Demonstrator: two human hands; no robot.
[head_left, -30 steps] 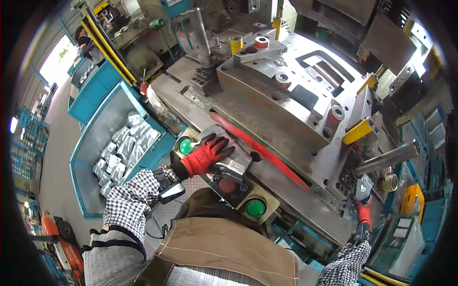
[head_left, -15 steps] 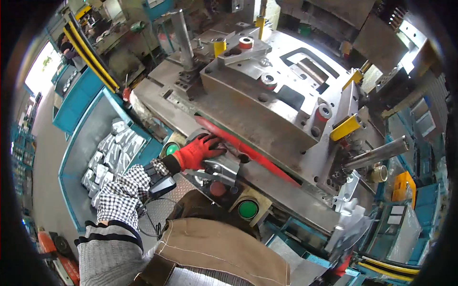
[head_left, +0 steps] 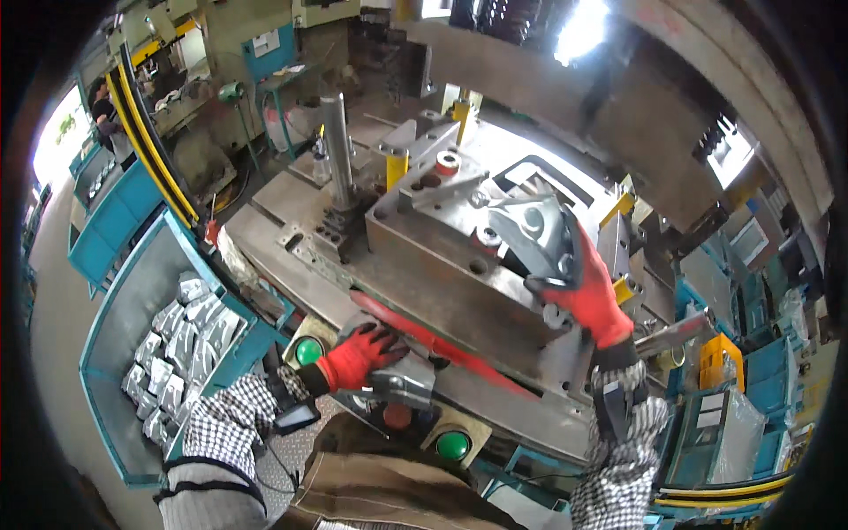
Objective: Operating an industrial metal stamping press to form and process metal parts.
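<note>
My right hand (head_left: 594, 296), in a red glove with dark fingertips, grips a grey stamped sheet-metal part (head_left: 535, 231) by its right edge. It holds the part tilted above the lower die (head_left: 442, 252); whether the part touches the die I cannot tell. At the front ledge, my left hand (head_left: 360, 355), in a matching glove, lies with its fingers spread over a second stamped part (head_left: 402, 382). The palm side of this hand is hidden. A red strip (head_left: 442, 344) runs along the die's front, just beyond the left hand.
A blue bin (head_left: 106, 389) of stamped parts stands on the left. Green push buttons (head_left: 453, 445) sit at the near edge, a red button (head_left: 397, 415) between them. A steel guide post (head_left: 336, 150) rises at the die's back left. The press's upper body (head_left: 565, 97) overhangs the far side.
My right hand has come up from the low right, carrying a stamped part over the die. The left hand stays on its part. The view has tilted up, showing more of the press.
</note>
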